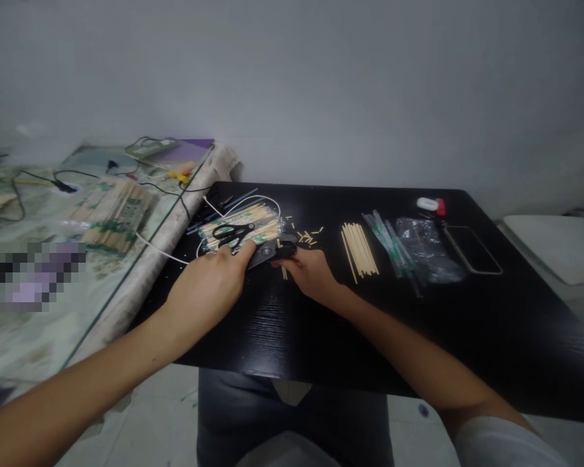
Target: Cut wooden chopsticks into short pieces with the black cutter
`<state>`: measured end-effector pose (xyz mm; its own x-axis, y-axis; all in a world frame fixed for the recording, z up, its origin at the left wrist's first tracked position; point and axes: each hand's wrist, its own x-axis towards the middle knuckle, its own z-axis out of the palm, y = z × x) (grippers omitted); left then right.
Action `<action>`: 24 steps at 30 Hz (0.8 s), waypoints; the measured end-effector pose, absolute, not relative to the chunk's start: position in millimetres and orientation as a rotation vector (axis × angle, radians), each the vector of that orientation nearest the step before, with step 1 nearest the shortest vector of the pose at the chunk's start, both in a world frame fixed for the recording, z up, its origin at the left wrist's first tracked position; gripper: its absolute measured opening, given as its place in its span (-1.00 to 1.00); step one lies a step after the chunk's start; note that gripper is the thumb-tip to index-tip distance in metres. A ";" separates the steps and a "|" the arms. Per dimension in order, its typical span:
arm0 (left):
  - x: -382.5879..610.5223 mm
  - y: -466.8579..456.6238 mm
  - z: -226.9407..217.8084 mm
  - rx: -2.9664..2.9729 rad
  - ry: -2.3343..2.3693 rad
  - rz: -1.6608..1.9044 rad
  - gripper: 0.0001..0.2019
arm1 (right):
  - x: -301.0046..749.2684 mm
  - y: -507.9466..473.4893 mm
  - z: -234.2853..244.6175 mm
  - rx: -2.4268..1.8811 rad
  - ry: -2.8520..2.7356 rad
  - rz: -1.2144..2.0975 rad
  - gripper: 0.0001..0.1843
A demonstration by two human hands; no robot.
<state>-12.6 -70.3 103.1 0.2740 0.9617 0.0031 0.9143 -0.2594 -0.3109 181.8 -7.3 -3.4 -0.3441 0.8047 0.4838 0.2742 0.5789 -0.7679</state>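
Observation:
My left hand (209, 275) is closed around a black tool (263, 254) with a round pivot on its side; the exact kind is unclear. Fingers bent, my right hand (314, 272) is closed at the tool's front end, and what it grips is hidden. Just below the tool shows the pale end of a wooden stick (285, 272). Behind the hands lie short cut wooden pieces (307, 237). Black-handled scissors (233, 231) rest on wrapped chopsticks (267, 217) beyond my left hand. To the right is a row of bare chopsticks (359, 251).
Clear plastic wrappers (392, 243), a crumpled plastic bag (425, 250), a phone (473, 249) and a white-and-red item (431, 206) lie on the black table (282, 337). A glass-topped table (141, 266) at left bears a chopstick bundle (119, 214) and cables. A white cable (160, 248) crosses between.

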 end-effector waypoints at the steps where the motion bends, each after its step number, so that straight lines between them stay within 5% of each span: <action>1: -13.3 -69.3 102.2 -2.295 -1.736 0.265 -0.59 | 181.6 -7.1 -4.3 -0.877 -1.885 0.731 -0.85; 12: -41.1 -24.1 79.1 -2.268 -1.936 -0.189 -0.68 | 223.8 21.2 21.4 -1.199 -1.978 1.049 -0.84; 19: -19.0 5.7 38.6 -2.583 -1.835 -0.862 -0.77 | 237.9 31.3 6.4 -1.766 -2.228 0.914 -0.85; 24: -3.7 16.4 18.4 -2.857 -1.828 -0.916 -0.69 | 244.2 36.9 2.9 -1.774 -2.230 0.941 -0.82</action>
<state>-3.7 16.4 18.4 0.3455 0.9121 0.2209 0.7228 -0.4087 0.5573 244.2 36.9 2.9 -0.2949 0.9182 -0.2646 0.8302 0.1091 -0.5467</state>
